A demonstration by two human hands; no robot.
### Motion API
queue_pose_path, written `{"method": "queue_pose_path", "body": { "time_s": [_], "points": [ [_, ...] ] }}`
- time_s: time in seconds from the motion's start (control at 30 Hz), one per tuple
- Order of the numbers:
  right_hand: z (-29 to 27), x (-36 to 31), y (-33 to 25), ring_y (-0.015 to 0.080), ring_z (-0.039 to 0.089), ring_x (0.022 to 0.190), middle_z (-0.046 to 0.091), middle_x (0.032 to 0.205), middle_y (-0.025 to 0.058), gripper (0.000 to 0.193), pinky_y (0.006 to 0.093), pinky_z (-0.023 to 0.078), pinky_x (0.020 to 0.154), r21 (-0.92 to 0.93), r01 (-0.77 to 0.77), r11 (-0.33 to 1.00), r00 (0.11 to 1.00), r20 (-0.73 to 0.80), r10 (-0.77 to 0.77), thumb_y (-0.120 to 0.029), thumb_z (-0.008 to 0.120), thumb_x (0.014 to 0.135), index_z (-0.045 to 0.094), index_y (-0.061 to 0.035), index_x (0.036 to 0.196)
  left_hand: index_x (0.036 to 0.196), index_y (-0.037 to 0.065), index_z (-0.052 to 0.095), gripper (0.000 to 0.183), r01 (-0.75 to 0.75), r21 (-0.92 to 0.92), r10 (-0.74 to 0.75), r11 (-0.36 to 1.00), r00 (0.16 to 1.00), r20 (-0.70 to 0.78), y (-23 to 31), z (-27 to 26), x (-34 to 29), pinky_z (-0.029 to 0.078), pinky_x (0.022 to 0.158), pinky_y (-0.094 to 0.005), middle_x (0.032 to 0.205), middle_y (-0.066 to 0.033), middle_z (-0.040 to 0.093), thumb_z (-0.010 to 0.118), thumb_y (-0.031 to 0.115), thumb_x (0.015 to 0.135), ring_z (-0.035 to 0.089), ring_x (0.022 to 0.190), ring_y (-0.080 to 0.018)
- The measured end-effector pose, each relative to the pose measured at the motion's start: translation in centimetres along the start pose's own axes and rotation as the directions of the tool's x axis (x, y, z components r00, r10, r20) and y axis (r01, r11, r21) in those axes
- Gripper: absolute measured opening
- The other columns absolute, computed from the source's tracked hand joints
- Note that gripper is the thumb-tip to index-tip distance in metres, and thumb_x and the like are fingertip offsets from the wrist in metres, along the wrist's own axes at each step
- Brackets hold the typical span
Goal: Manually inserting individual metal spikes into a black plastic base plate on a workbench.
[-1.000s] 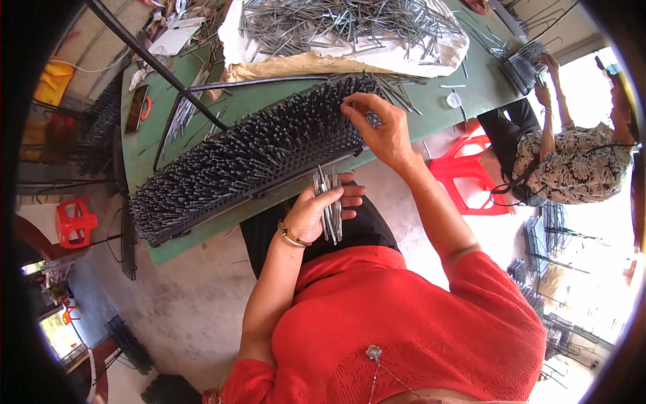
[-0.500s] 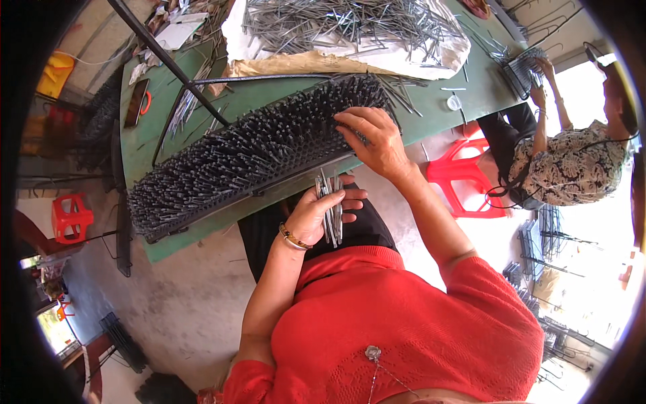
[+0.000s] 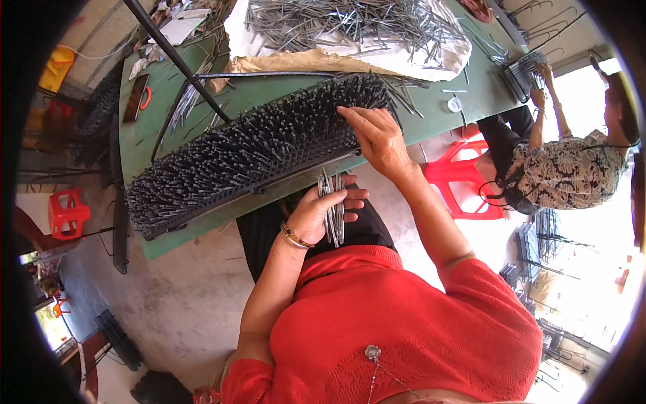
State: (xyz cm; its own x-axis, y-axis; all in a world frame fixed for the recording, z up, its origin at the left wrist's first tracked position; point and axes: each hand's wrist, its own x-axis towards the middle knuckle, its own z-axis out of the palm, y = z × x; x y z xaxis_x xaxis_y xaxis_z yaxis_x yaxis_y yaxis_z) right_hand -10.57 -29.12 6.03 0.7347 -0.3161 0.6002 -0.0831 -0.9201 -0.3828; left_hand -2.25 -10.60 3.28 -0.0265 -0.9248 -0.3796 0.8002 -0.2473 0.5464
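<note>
- Rack [image 3: 306,160], bristling with pins [image 3: 202,175], lies along the desk's [image 3: 138,145] near edge.
- Left hand [image 3: 316,212] clasps rods [image 3: 334,222] beneath its thumb; holding them parallel should ease picking.
- Right hand [image 3: 381,138] is at the rack's right end, fingertips together; I cannot tell what they pinch. Light touch should spare neighbours.

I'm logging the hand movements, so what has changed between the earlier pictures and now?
The right hand has moved slightly left and nearer the wearer over the black rack, its fingers straighter. Whether its fingertips took or released anything cannot be told. The left hand still holds its bundle of metal rods.
</note>
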Motion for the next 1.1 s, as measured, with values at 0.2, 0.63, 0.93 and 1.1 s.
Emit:
{"method": "queue_pose_path", "body": {
  "time_s": [0.2, 0.63, 0.93, 1.1],
  "points": [
    [0.3, -0.2, 0.1, 0.0299, 0.06, 0.09, 0.063, 0.106, 0.0127, 0.038, 0.0372, 0.047, 0.079, -0.079, -0.029, 0.996, 0.997, -0.075, 0.023, 0.004, 0.058, 0.081, 0.06, -0.0036, 0.118, 0.128, 0.001, 0.047, 0.037, -0.013, -0.015, 0.013, 1.0, 1.0, 0.013, 0.6, 0.6, 0.2, 0.054, 0.079, -0.0326, 0.115, -0.0177, 0.062, 0.052, 0.015, 0.095, 0.064, 0.097, -0.0207],
    [0.4, 0.4, -0.7, 0.0257, 0.05, 0.115, 0.053, 0.133, 0.0025, 0.057, 0.0396, 0.035, 0.094, -0.284, 0.024, 0.959, 0.996, 0.093, 0.003, 0.004, 0.052, 0.074, 0.052, -0.0096, 0.13, 0.126, 0.0, 0.049, 0.033, -0.014, -0.013, 0.014, 1.0, 1.0, 0.008, 0.2, -0.2, -0.3, 0.054, 0.08, -0.0342, 0.116, -0.0169, 0.062, 0.052, 0.013, 0.095, 0.064, 0.101, -0.0226],
    [-0.4, 2.4, -2.0, 0.0264, 0.05, 0.115, 0.057, 0.124, 0.005, 0.034, 0.041, 0.035, 0.095, -0.102, 0.068, 0.992, 0.997, 0.048, -0.063, -0.007, 0.062, 0.08, 0.063, -0.0119, 0.113, 0.128, -0.001, 0.048, 0.037, -0.014, -0.047, 0.016, 0.999, 0.999, 0.028, 0.1, 0.4, -0.1, 0.055, 0.081, -0.0336, 0.116, -0.0177, 0.062, 0.053, 0.013, 0.094, 0.064, 0.101, -0.0215],
    [0.4, 2.6, -1.2, 0.0253, 0.052, 0.111, 0.06, 0.118, 0.0033, 0.021, 0.041, 0.036, 0.093, -0.072, 0.096, 0.993, 0.994, 0.065, -0.091, -0.011, 0.068, 0.078, 0.067, -0.0095, 0.098, 0.129, -0.001, 0.048, 0.037, -0.031, -0.059, 0.033, 0.998, 0.999, 0.038, 0.5, 0.1, -0.2, 0.055, 0.081, -0.0336, 0.117, -0.0188, 0.061, 0.052, 0.012, 0.094, 0.064, 0.102, -0.0216]
  ]
}}
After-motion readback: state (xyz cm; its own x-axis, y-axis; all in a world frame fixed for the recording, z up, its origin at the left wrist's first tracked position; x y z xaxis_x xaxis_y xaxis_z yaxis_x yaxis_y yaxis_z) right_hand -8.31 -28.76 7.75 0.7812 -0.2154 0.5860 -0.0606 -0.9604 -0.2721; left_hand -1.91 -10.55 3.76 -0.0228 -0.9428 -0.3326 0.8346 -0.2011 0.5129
